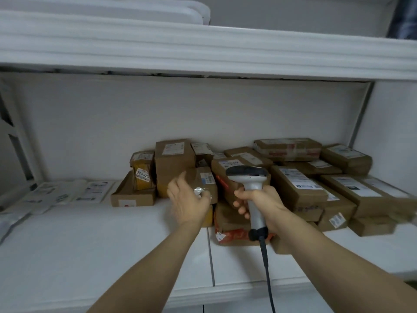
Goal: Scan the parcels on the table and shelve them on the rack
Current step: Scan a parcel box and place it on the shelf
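Crowding rack shelf (90, 233), cardboard parcels (174, 168).

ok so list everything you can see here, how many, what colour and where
boxes: more than a dozen, brown, some with yellow or red tape, piled at the middle and right of the shelf
bags: several, white with labels, flat at the shelf's left
shelf: one, white, under it all
upper board: one, white, overhead
scanner: one, grey with dark head, over the boxes
cable: one, black, hanging from the scanner
left hand: open, by a box
right hand: holding the scanner
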Demonstrator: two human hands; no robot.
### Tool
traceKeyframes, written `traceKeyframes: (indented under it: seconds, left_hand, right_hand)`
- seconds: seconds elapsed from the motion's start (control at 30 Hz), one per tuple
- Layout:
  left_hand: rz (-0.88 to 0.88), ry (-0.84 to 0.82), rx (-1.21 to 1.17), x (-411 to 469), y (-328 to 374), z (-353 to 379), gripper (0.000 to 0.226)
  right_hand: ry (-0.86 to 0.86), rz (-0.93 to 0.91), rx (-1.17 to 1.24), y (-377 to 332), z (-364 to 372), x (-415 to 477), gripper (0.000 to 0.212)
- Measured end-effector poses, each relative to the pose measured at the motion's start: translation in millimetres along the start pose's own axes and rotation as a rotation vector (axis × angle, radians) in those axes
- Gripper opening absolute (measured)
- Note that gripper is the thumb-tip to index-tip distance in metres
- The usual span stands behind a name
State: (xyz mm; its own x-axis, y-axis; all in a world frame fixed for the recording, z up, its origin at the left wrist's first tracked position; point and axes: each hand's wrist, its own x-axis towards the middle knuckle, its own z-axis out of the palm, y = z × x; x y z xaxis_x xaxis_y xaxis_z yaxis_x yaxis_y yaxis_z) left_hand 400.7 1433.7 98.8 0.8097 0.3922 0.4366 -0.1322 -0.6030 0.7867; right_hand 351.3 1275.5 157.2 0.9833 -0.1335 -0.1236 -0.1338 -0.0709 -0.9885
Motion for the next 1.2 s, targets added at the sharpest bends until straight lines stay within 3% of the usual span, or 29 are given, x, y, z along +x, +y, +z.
traceKeyframes:
  seconds: [0.13, 0.33, 0.7, 1.2]
  left_hand:
    - [0.302, -0.101, -0.029, -30, 50, 5, 0.06]
    - [0.432, -0.29, -0.08, -109, 136, 58, 0.052]
    - [0.603, -0.762, -0.165, -353, 314, 200, 0.053]
    - [0.958, -1.399, -0.213, -653, 511, 369, 0.044]
  right_hand:
    - [0.025, -0.015, 0.009, 4, -37, -26, 0.01]
    - [0.146, 0.019, -0.006, 22, -153, -79, 0.014]
    - [0.683, 0.084, -0.01, 106, -450, -231, 0.01]
    - [1.295, 0.365, 0.024, 210, -740, -415, 0.009]
